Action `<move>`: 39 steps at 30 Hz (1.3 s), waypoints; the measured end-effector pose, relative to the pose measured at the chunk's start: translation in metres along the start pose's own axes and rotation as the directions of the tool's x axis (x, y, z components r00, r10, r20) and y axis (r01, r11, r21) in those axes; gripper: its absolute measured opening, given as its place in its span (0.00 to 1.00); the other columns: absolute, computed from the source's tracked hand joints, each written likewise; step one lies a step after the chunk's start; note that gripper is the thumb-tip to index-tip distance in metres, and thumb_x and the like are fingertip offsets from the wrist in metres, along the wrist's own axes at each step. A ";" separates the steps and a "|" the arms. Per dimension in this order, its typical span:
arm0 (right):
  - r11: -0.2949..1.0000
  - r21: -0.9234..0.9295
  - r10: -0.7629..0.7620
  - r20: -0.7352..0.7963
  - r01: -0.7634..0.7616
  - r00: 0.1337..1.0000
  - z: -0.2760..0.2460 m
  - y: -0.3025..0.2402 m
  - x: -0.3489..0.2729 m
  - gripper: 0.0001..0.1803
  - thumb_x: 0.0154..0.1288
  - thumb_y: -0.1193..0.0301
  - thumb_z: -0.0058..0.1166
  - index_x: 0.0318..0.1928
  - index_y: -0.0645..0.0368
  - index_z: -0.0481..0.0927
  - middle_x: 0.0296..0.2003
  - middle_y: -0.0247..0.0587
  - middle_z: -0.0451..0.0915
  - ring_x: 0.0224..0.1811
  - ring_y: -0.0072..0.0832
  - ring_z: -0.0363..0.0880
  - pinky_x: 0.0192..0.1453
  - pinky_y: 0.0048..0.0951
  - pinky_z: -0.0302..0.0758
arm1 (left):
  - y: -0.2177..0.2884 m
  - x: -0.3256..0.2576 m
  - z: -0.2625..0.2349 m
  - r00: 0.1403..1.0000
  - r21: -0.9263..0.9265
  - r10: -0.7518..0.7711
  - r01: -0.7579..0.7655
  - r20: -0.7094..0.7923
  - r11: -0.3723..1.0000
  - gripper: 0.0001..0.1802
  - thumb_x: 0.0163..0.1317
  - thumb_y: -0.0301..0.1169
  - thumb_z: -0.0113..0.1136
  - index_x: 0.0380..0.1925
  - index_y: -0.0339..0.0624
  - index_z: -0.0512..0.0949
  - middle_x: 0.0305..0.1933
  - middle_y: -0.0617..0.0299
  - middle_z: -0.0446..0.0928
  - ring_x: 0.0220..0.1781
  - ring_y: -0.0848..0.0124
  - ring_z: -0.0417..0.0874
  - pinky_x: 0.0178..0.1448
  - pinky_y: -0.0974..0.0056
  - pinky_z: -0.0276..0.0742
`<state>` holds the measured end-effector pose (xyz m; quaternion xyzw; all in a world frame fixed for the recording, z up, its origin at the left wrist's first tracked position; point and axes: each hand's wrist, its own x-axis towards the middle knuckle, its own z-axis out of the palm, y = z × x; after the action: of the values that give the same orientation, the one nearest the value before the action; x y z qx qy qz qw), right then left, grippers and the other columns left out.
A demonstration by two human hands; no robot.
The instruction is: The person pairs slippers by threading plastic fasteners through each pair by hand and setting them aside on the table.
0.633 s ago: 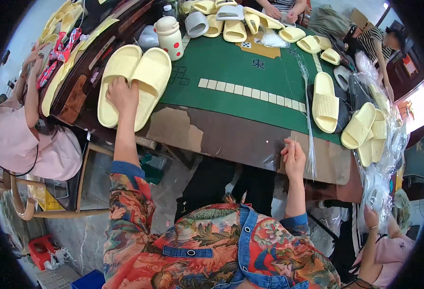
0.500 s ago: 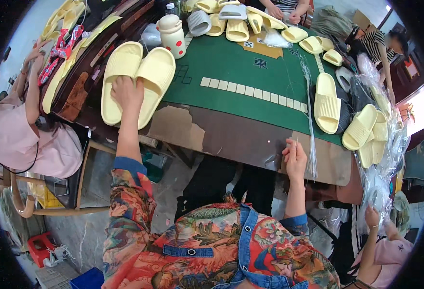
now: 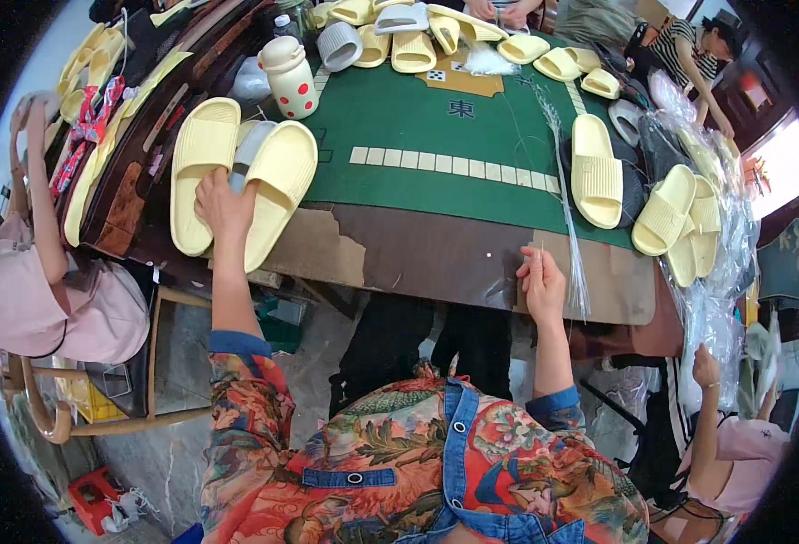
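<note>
"Which of your hands is nearer the yellow slippers (image 3: 207, 136)?"

"My left hand (image 3: 225, 204). The pair lies at the left of the frame, on the worktop (image 3: 418, 249), and that hand reaches up to it between the two."

"Which way do they run?"

"Heels toward me, toes up the frame, the right one leaning further right. In the gap between them a grey slipper (image 3: 253, 140) shows."

"And your grip?"

"Half curled: fingers at the left one's inner edge, thumb by the right one. I can't tell how firmly they're held."

"Your right hand (image 3: 543, 283)?"

"Well apart, right of centre, fingers loosely bent, just beside the clear strands (image 3: 577, 281). Whether it pinches anything, I can't tell."
</note>
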<state>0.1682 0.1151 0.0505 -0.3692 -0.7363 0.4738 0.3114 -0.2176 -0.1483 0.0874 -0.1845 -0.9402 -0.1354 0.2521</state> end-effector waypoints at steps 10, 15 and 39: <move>0.999 -0.023 -0.028 -0.012 0.028 1.000 -0.002 0.004 0.000 0.16 0.70 0.64 0.38 0.40 0.63 0.76 0.18 0.31 0.73 0.16 0.13 0.64 0.20 0.17 0.62 | 0.017 -0.004 -0.008 0.999 -0.067 -0.047 0.048 0.006 0.997 0.28 0.45 0.43 0.64 0.44 0.38 0.69 0.47 0.51 0.68 0.52 0.52 0.66 0.56 0.48 0.57; 0.998 -0.043 -0.042 0.001 0.042 0.999 0.000 0.001 -0.001 0.16 0.70 0.64 0.38 0.41 0.63 0.76 0.18 0.31 0.73 0.16 0.13 0.64 0.20 0.17 0.63 | 0.014 -0.015 -0.013 0.995 -0.008 -0.029 0.030 0.098 1.000 0.38 0.46 0.46 0.64 0.55 0.39 0.63 0.59 0.48 0.61 0.59 0.51 0.62 0.57 0.47 0.57; 0.842 -0.461 -0.431 -0.264 0.280 0.863 -0.099 -0.045 0.094 0.15 0.66 0.65 0.39 0.37 0.62 0.77 0.33 0.50 0.78 0.38 0.45 0.77 0.41 0.37 0.73 | 0.157 -0.163 -0.005 0.833 -0.650 0.549 -0.453 -0.066 0.610 0.11 0.52 0.31 0.60 0.35 0.42 0.74 0.41 0.59 0.72 0.47 0.61 0.72 0.51 0.58 0.64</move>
<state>0.1867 0.2280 0.1377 -0.3598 -0.8057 0.1675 0.4397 -0.0192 -0.0549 0.0318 -0.5238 -0.7608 -0.3588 0.1343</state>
